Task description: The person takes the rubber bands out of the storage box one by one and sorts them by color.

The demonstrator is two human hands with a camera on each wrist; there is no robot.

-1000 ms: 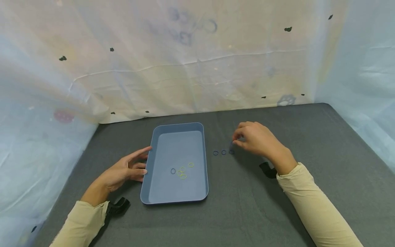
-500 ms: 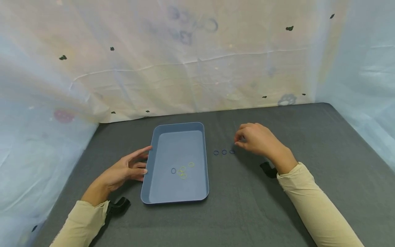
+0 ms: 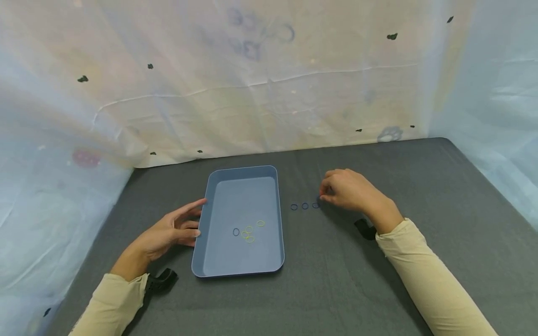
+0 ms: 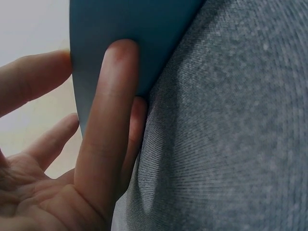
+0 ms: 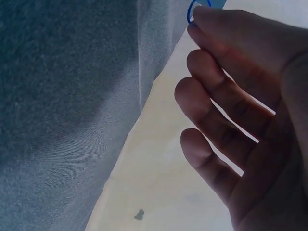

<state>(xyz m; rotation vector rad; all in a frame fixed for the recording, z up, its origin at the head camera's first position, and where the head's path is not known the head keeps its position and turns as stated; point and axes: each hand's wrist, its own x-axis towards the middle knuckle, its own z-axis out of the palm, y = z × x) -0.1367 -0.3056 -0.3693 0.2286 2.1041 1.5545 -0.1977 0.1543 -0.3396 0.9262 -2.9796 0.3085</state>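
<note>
In the head view a blue-grey tray [image 3: 241, 198] lies on the cloth. Several thin yellow rubber bands [image 3: 250, 239] and one dark blue rubber band [image 3: 236, 232] sit inside it. My left hand [image 3: 170, 233] touches the tray's left side with extended fingers; the left wrist view has fingertips against its outer wall [image 4: 159, 29]. To the right of the tray, blue rubber bands [image 3: 294, 207] form a short row on the cloth. At the row's right end my right hand [image 3: 353, 191] pinches a blue rubber band [image 5: 189, 10] between thumb and index finger, its loop showing past the fingertips.
Dark grey cloth [image 3: 336, 289] covers the table. Pale patterned sheeting [image 3: 269, 112] hangs along the back edge, with lighter sheets [image 3: 504, 116] at the sides. Dark straps [image 3: 365, 229] sit at both wrists.
My right hand has shifted slightly right and down, and the loop it pinches stands out less in the head view. The left hand and the tray stay in place.
</note>
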